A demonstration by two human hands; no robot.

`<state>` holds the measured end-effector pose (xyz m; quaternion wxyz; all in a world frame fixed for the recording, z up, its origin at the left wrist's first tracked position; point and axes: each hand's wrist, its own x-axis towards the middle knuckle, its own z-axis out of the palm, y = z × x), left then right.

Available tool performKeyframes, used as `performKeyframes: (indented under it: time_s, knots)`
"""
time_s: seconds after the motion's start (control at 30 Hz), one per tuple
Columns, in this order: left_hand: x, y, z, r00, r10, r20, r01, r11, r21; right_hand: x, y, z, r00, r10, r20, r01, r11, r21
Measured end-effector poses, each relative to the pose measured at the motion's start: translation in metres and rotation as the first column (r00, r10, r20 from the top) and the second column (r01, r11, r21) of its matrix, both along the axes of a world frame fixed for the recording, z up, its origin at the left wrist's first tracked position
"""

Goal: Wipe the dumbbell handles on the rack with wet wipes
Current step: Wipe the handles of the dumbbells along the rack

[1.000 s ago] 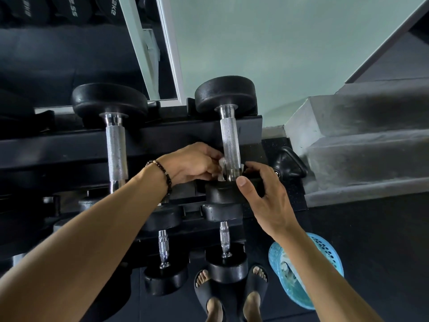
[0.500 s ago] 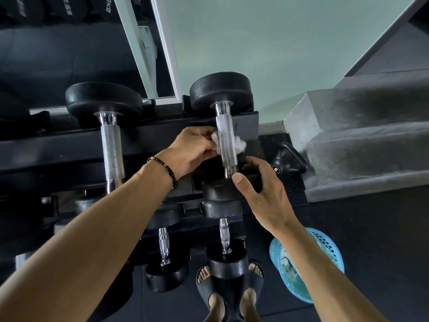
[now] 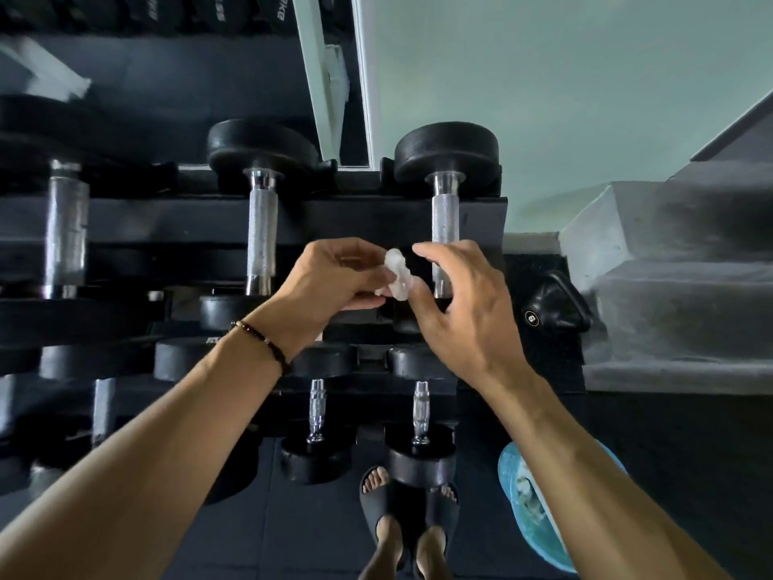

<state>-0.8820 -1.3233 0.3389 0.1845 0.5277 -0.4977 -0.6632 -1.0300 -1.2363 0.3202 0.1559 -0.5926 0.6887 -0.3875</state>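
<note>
1. Head view. Wipe (image 3: pixel 395 275), white and crumpled, sits between both hands in front of the rack (image 3: pixel 334 219), just left of the right-hand dumbbell handle (image 3: pixel 444 228).
2. Left hand (image 3: pixel 330 282): fingers curled, pinching the wipe's left side; bead bracelet (image 3: pixel 263 341) on the wrist.
3. Right hand (image 3: pixel 460 303): thumb and fingertips touch the wipe's right side, other fingers loosely bent; whether it truly grips, cannot tell.
4. Handle stands apart from both hands, partly hidden behind the right one.
5. Second handle (image 3: pixel 262 236) further left, untouched.
6. Teal basket (image 3: pixel 516 487) on the floor by the right forearm; kettlebell (image 3: pixel 552 307) beside the steps.
</note>
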Motion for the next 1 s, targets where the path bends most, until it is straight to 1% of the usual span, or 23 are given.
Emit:
performKeyframes:
  time_s: [0.03,0.1,0.13,0.2,0.23,0.27,0.33,0.37,0.4,0.5,0.53,0.57,0.6,0.63,0.7,0.77,0.83,0.87,0.93,1.0]
  knots:
    - [0.007,0.004,0.003,0.999,0.025,-0.038,-0.024,1.0,0.015,0.006,-0.002,0.004,0.998,0.052,0.029,-0.051,0.998,-0.04]
    - [0.02,0.012,0.01,0.994,0.041,-0.104,-0.037,0.999,0.036,0.018,-0.005,0.009,0.978,0.148,0.15,-0.137,0.987,-0.079]
    - [0.026,0.015,0.013,0.991,0.033,-0.127,-0.028,0.999,0.044,0.023,-0.005,0.011,0.962,0.17,0.213,-0.154,0.984,-0.088]
    - [0.039,0.02,0.018,0.992,0.008,-0.125,-0.004,1.0,0.025,0.031,-0.007,0.013,0.927,0.15,0.344,-0.133,0.988,-0.072]
    - [0.044,0.022,0.02,0.996,-0.01,-0.089,0.008,1.0,-0.025,0.036,-0.008,0.014,0.898,0.13,0.421,-0.123,0.991,-0.044]
    - [0.049,0.024,0.023,0.999,-0.022,-0.024,0.02,0.993,-0.113,0.041,-0.01,0.016,0.862,0.111,0.495,-0.12,0.993,-0.013]
    - [0.056,0.025,0.026,0.994,0.005,0.112,0.032,0.946,-0.323,0.052,-0.012,0.019,0.786,0.066,0.614,-0.111,0.993,0.035]
    - [0.06,0.024,0.027,0.989,0.026,0.147,0.036,0.915,-0.403,0.058,-0.014,0.02,0.743,0.036,0.668,-0.102,0.993,0.06]
    - [0.064,0.022,0.026,0.984,0.046,0.171,0.036,0.892,-0.45,0.065,-0.016,0.021,0.689,0.0,0.725,-0.096,0.991,0.09]
    - [0.082,0.012,0.026,0.966,0.064,0.251,0.071,0.868,-0.492,0.083,-0.025,0.022,0.447,-0.077,0.891,-0.145,0.977,0.157]
    - [0.088,0.007,0.025,0.963,0.064,0.263,0.081,0.86,-0.504,0.088,-0.029,0.023,0.382,-0.098,0.919,-0.169,0.97,0.174]
    - [0.094,0.003,0.025,0.962,0.075,0.262,0.076,0.849,-0.523,0.095,-0.032,0.024,0.352,-0.113,0.929,-0.192,0.963,0.19]
    - [0.1,0.0,0.023,0.964,0.093,0.248,0.058,0.839,-0.542,0.102,-0.035,0.025,0.362,-0.123,0.924,-0.207,0.956,0.208]
    - [0.106,-0.004,0.022,0.969,0.099,0.228,0.045,0.832,-0.552,0.11,-0.038,0.026,0.396,-0.126,0.909,-0.202,0.954,0.22]
    - [0.119,-0.012,0.018,0.975,0.073,0.212,0.062,0.821,-0.568,0.124,-0.044,0.027,0.498,-0.129,0.858,-0.121,0.969,0.216]
    - [0.133,-0.02,0.009,0.966,0.091,0.243,0.076,0.798,-0.598,0.132,-0.057,0.022,0.623,-0.161,0.766,0.004,0.979,0.203]
    - [0.147,-0.026,0.0,0.942,0.111,0.318,0.12,0.771,-0.625,0.135,-0.072,0.013,0.779,-0.228,0.584,0.143,0.972,0.189]
    - [0.152,-0.028,-0.005,0.926,0.103,0.364,0.161,0.763,-0.626,0.136,-0.08,0.009,0.837,-0.264,0.479,0.202,0.963,0.177]
    - [0.158,-0.027,-0.01,0.906,0.078,0.416,0.206,0.777,-0.595,0.135,-0.094,0.007,0.895,-0.31,0.322,0.288,0.951,0.114]
    - [0.162,-0.026,-0.012,0.917,0.046,0.397,0.193,0.819,-0.54,0.136,-0.117,0.006,0.931,-0.305,0.2,0.31,0.951,0.005]
